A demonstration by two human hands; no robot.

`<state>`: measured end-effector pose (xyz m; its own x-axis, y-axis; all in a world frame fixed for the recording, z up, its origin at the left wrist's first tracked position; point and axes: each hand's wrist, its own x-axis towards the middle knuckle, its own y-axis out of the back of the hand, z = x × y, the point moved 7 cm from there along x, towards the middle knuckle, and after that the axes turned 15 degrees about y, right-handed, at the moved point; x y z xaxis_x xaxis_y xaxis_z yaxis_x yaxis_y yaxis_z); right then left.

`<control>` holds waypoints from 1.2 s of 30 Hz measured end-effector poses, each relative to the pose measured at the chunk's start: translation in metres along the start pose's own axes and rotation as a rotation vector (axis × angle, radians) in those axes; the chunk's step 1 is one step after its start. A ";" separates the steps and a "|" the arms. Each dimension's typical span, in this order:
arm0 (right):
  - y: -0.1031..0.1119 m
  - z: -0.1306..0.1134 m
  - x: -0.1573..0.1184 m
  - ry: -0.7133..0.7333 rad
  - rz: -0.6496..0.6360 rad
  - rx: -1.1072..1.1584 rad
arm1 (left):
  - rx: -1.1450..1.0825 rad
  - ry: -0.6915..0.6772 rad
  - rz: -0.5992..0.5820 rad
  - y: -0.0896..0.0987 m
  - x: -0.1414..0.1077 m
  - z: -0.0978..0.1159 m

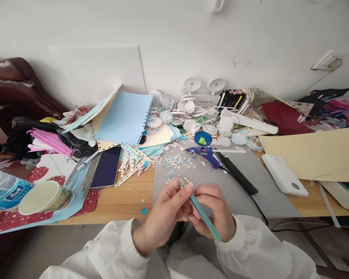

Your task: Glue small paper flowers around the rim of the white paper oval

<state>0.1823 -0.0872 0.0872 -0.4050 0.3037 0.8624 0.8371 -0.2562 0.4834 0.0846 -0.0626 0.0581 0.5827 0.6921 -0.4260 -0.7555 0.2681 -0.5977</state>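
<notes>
Both of my hands meet at the table's front edge around teal tweezers [204, 217]. The tweezers slant, with the narrow tips up and to the left and the rounded end low at the right. My left hand [170, 207] is closed, its thumb lying across them close to the tips. Curled around their middle are the fingers of my right hand [216, 209]. Whether a tiny piece is also pinched between the fingertips is hidden. Just beyond lies a grey cutting mat [174, 190] strewn with small white and blue paper bits [180, 161].
A blue glue gun [205, 155] with a black cable and a black-handled tool [238, 174] lie on the mat. White round ornaments [192, 124] crowd the back. Left are blue paper [125, 118], a phone [105, 166] and a paper cup [42, 198]; right, a white power bank [285, 174].
</notes>
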 end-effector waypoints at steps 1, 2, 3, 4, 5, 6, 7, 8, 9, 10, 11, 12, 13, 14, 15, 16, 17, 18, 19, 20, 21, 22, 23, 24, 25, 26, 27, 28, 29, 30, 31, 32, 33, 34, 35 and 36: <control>0.003 -0.002 -0.001 -0.004 0.013 -0.002 | -0.004 0.008 0.000 -0.002 -0.001 -0.004; 0.006 -0.003 -0.001 -0.001 0.035 -0.006 | -0.007 0.012 -0.001 -0.005 -0.001 -0.007; 0.009 -0.004 0.000 0.001 0.063 -0.008 | -0.011 0.013 -0.002 -0.007 -0.001 -0.009; 0.012 -0.005 0.001 0.003 0.094 -0.007 | -0.018 0.012 -0.006 -0.009 -0.001 -0.012; 0.014 -0.005 0.002 0.005 0.118 -0.004 | -0.026 0.010 -0.012 -0.011 -0.001 -0.013; 0.015 -0.005 0.003 0.011 0.133 -0.004 | -0.036 0.008 -0.017 -0.012 -0.002 -0.014; 0.016 -0.006 0.005 0.021 0.138 -0.011 | -0.041 0.004 -0.021 -0.013 -0.002 -0.015; 0.016 -0.007 0.007 0.038 0.136 -0.025 | -0.037 0.003 -0.026 -0.014 -0.002 -0.015; 0.018 -0.008 0.010 0.060 0.133 -0.048 | -0.022 0.004 -0.033 -0.015 -0.001 -0.014; 0.020 -0.009 0.012 0.088 0.133 -0.077 | 0.009 0.003 -0.041 -0.016 -0.001 -0.013; 0.024 -0.010 0.014 0.116 0.134 -0.107 | 0.058 -0.003 -0.048 -0.017 0.000 -0.011; 0.028 -0.010 0.015 0.140 0.136 -0.137 | 0.124 -0.012 -0.052 -0.018 0.001 -0.008; 0.033 -0.009 0.015 0.156 0.135 -0.166 | 0.205 -0.018 -0.057 -0.019 0.002 -0.006; 0.038 -0.007 0.014 0.168 0.128 -0.190 | 0.291 -0.018 -0.061 -0.020 0.003 -0.004; 0.042 -0.003 0.013 0.168 0.120 -0.206 | 0.377 -0.015 -0.061 -0.019 0.005 -0.002; 0.045 0.004 0.011 0.150 0.110 -0.209 | 0.462 -0.015 -0.046 -0.016 0.006 -0.001; 0.047 0.012 0.008 0.114 0.101 -0.197 | 0.546 -0.023 -0.015 -0.011 0.007 0.002; 0.048 0.023 0.005 0.061 0.104 -0.175 | 0.637 -0.058 0.047 -0.003 0.008 0.006; 0.048 0.034 0.001 0.002 0.110 -0.146 | 0.744 -0.119 0.134 0.005 0.009 0.013; 0.046 0.045 -0.002 -0.055 0.124 -0.117 | 0.861 -0.187 0.222 0.014 0.010 0.021; 0.042 0.055 -0.006 -0.103 0.142 -0.094 | 0.978 -0.257 0.296 0.022 0.011 0.029; 0.037 0.064 -0.009 -0.132 0.156 -0.075 | 1.080 -0.327 0.355 0.029 0.013 0.036; 0.032 0.072 -0.011 -0.147 0.169 -0.061 | 1.176 -0.389 0.402 0.035 0.016 0.043; 0.026 0.078 -0.013 -0.148 0.178 -0.048 | 1.277 -0.426 0.415 0.039 0.021 0.048; 0.020 0.083 -0.015 -0.143 0.185 -0.038 | 1.374 -0.443 0.408 0.043 0.028 0.051; 0.015 0.088 -0.017 -0.135 0.186 -0.028 | 1.456 -0.433 0.367 0.046 0.035 0.051; 0.009 0.092 -0.017 -0.122 0.177 -0.016 | 1.514 -0.409 0.313 0.048 0.043 0.051; 0.004 0.095 -0.017 -0.106 0.161 -0.003 | 1.549 -0.376 0.251 0.050 0.050 0.050; -0.001 0.097 -0.017 -0.090 0.143 0.010 | 1.566 -0.338 0.186 0.051 0.056 0.048; -0.006 0.100 -0.016 -0.077 0.127 0.022 | 1.570 -0.302 0.125 0.053 0.061 0.046; -0.009 0.102 -0.015 -0.072 0.115 0.028 | 1.564 -0.271 0.070 0.054 0.065 0.045; -0.012 0.104 -0.015 -0.076 0.112 0.031 | 1.550 -0.248 0.024 0.055 0.068 0.043; -0.014 0.106 -0.015 -0.090 0.111 0.033 | 1.528 -0.235 -0.008 0.056 0.070 0.042; -0.016 0.108 -0.016 -0.114 0.111 0.038 | 1.500 -0.230 -0.028 0.058 0.072 0.042; -0.018 0.110 -0.017 -0.137 0.112 0.050 | 1.465 -0.231 -0.040 0.059 0.073 0.042; -0.020 0.111 -0.018 -0.157 0.112 0.070 | 1.430 -0.239 -0.047 0.061 0.074 0.043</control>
<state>0.2139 0.0147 0.0449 -0.2507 0.4174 0.8735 0.8995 -0.2332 0.3696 0.0684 0.0337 0.0192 0.6602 0.7185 -0.2190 -0.4675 0.6212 0.6289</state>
